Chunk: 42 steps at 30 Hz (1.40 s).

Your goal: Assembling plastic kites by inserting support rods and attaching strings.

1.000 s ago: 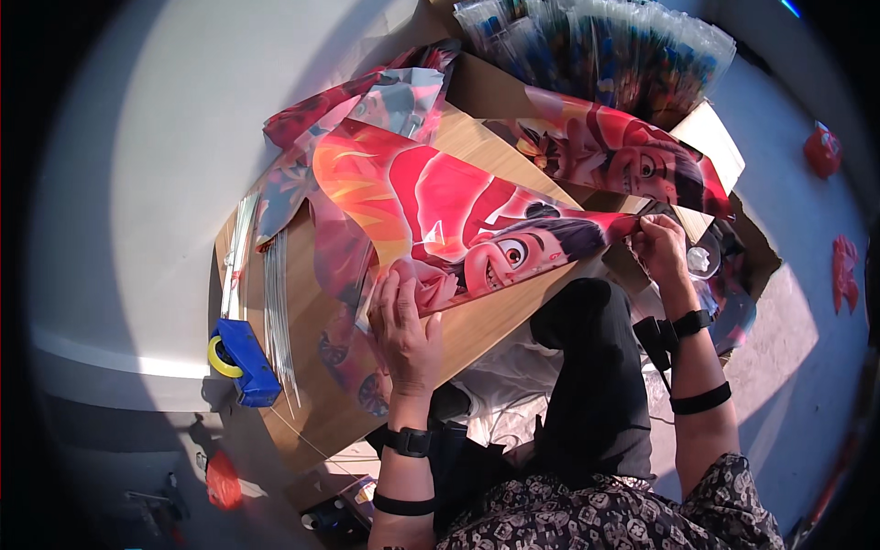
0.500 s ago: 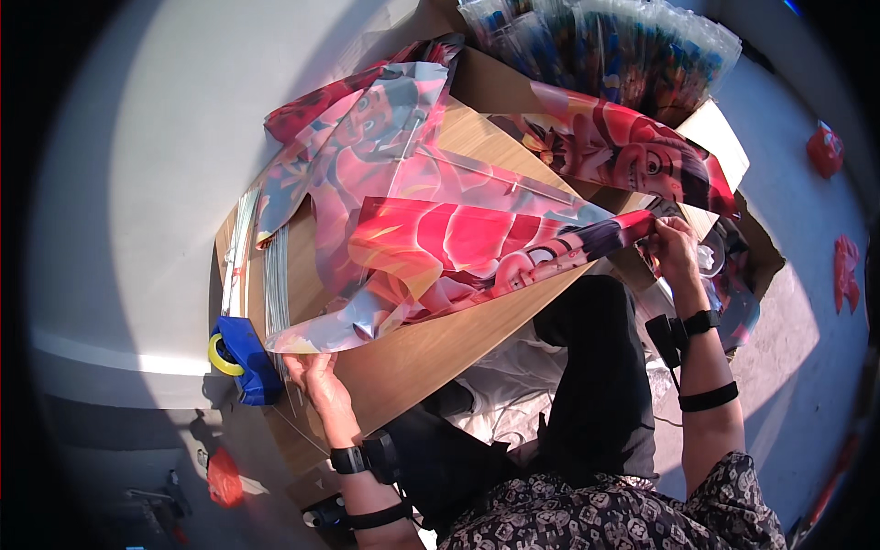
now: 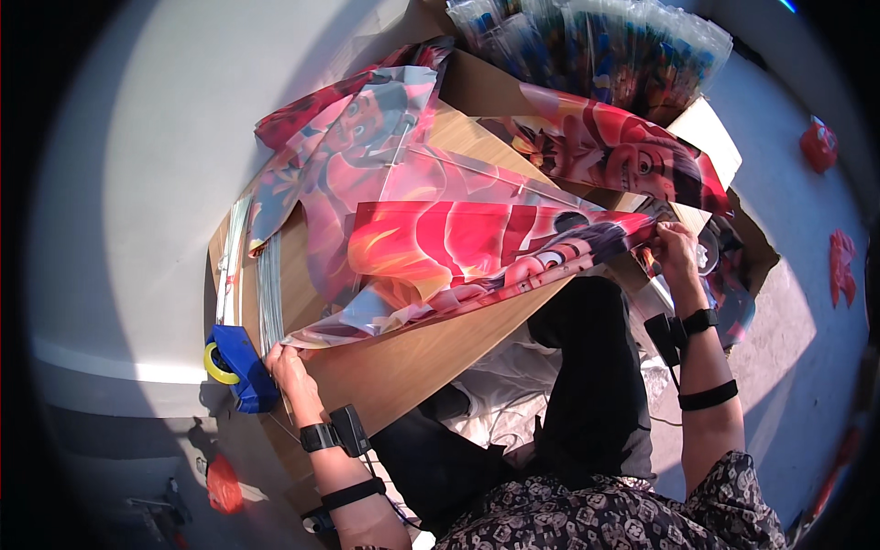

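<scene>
Left hand (image 3: pixel 291 371): grip pinched closed, thumb and fingers on the lower left corner of a red printed sheet (image 3: pixel 440 243). Right hand (image 3: pixel 676 249): grip pinched closed too, on the narrow right tip of that same sheet. From where I stand, sheet's pulled out between the two hands, slanting over the near side of the wooden table (image 3: pixel 440 353). Cartoon face toward its right end, partly folded along the lower edge; orange flame shapes at left.

Behind it, a paler see-through sheet (image 3: pixel 344 183) spreads over the table, thin rod (image 3: pixel 401 156) showing across it. Blue tape dispenser (image 3: pixel 243 367) with yellow roll, just left of the left hand. Bundles of thin white rods (image 3: pixel 269 289) near it, along the table's left side. Another red printed sheet (image 3: pixel 632 156) lies beyond the right hand, face up. Fan of clear plastic packs (image 3: pixel 596 55) at the far end. Red bag (image 3: pixel 223 484) low left, down on the floor. Black straps on both forearms.
</scene>
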Each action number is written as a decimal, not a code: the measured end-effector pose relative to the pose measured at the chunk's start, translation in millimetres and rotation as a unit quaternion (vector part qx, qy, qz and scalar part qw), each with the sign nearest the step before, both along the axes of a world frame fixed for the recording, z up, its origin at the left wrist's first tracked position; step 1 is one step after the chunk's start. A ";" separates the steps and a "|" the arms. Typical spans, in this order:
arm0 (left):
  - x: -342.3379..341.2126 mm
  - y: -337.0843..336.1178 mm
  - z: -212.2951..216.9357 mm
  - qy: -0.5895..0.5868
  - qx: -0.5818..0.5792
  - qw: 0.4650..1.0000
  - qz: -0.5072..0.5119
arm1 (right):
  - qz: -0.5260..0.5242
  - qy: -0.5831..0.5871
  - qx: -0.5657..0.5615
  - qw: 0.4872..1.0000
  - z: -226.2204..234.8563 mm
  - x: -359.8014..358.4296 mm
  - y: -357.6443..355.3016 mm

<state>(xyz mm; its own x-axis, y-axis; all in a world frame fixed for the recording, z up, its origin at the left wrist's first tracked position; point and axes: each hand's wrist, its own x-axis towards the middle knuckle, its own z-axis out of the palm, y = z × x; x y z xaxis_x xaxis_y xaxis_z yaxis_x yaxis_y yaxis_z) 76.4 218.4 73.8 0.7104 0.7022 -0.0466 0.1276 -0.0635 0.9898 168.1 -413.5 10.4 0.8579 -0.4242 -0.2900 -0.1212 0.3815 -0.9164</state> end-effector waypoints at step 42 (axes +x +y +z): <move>7.2 -191.6 -24.1 0.044 0.575 0.779 -0.246 | -0.014 0.204 -0.747 0.633 93.4 146.0 -64.3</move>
<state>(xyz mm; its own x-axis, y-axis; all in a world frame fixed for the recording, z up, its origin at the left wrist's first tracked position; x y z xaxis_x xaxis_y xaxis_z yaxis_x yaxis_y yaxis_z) 83.7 26.8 49.7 0.9362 -0.0401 0.3491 -0.1278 -0.9643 0.2319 314.1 -477.9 103.8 0.8270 -0.5003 0.2564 -0.4768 -0.8658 -0.1517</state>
